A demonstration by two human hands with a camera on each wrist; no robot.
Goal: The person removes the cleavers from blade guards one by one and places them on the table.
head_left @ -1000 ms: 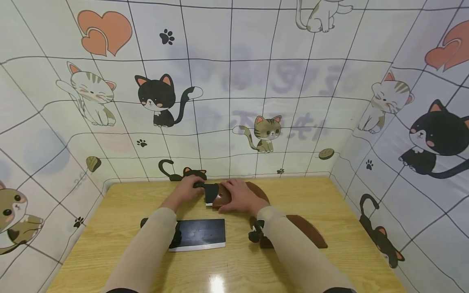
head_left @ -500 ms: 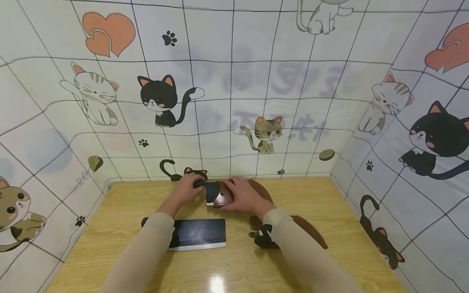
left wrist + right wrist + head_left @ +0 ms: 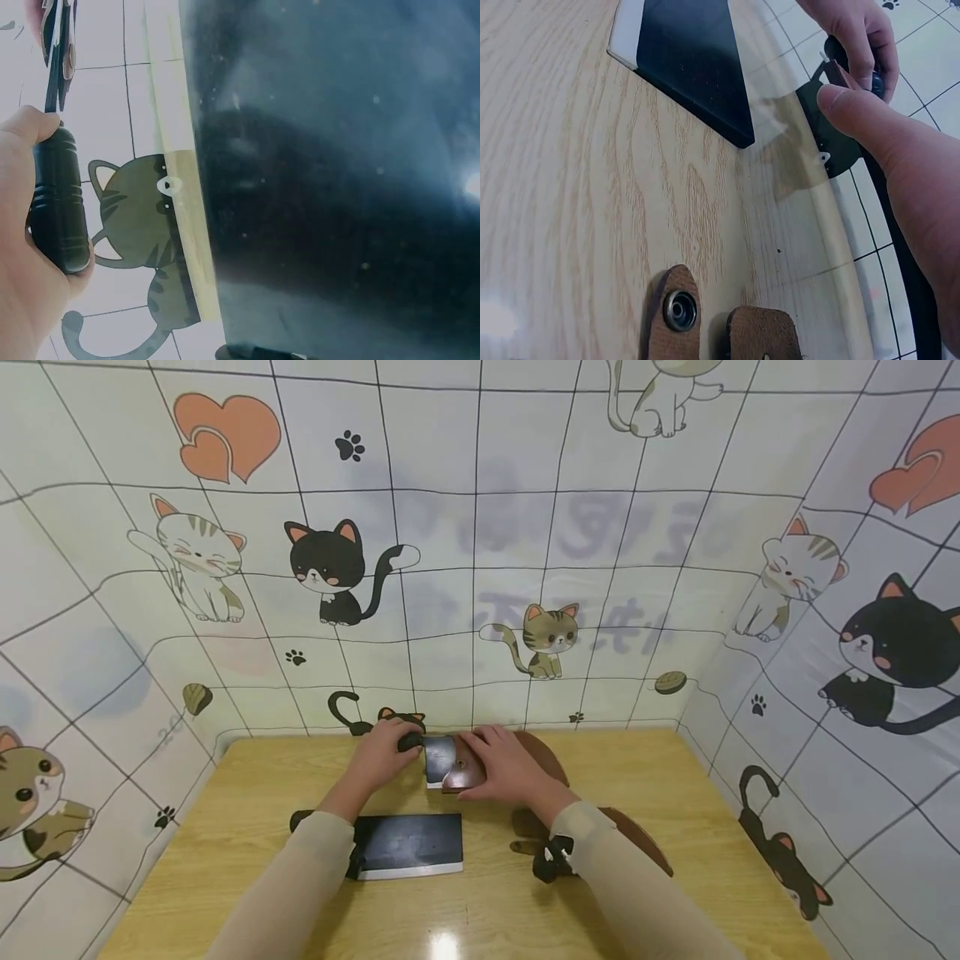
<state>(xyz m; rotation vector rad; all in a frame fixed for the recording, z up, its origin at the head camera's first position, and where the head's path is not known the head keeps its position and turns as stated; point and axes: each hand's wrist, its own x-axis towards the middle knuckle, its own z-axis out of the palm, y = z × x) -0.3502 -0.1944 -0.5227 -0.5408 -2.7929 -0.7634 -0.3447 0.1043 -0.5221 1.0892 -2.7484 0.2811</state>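
Black knife (image 3: 440, 757) spans hands (image 3: 379, 757) (image 3: 504, 767) near table's far edge (image 3: 617, 732).

I hold a knife (image 3: 438, 760) by its ringed black handle at the desk's (image 3: 622, 760) far side, its dark, pale-edged blade bare beside the handle. The rest sits inside the brown, studded sheath (image 3: 468, 772) I also grasp.

Left hand (image 3: 384, 753) curled near right hand (image 3: 504, 766)

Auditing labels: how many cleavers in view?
2. One cleaver lies on the table, partly hidden by the left sleeve; the other cleaver, partly in a brown sheath, is in the left hand. Sleeves hide some table.
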